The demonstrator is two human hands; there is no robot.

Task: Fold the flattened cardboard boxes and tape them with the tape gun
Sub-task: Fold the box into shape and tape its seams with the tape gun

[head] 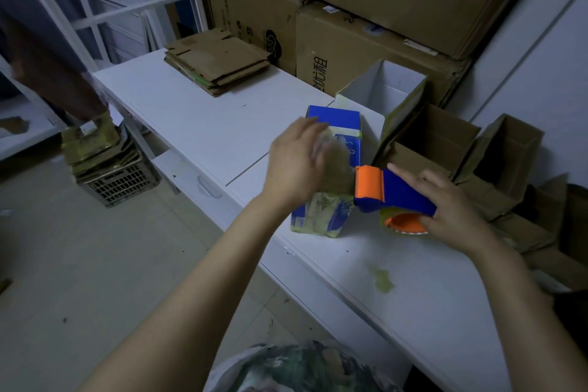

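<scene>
While under straight left fingers [313, 129], blue box [334, 119] lengthwise away; tape gun [397, 192], nose leftward, in right fingers [409, 177]

box [337, 124] on surface [191, 124], under my left fingers [306, 127] | tape gun [391, 191] just right of it | flattened stack [216, 64] behind

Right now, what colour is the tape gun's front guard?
Orange guard on the blue tape gun; head view shows it best.

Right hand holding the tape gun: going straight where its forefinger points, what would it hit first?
Most likely the blue box under the left hand; the tape gun in the right hand sits right beside it, though depth is unclear.
</scene>
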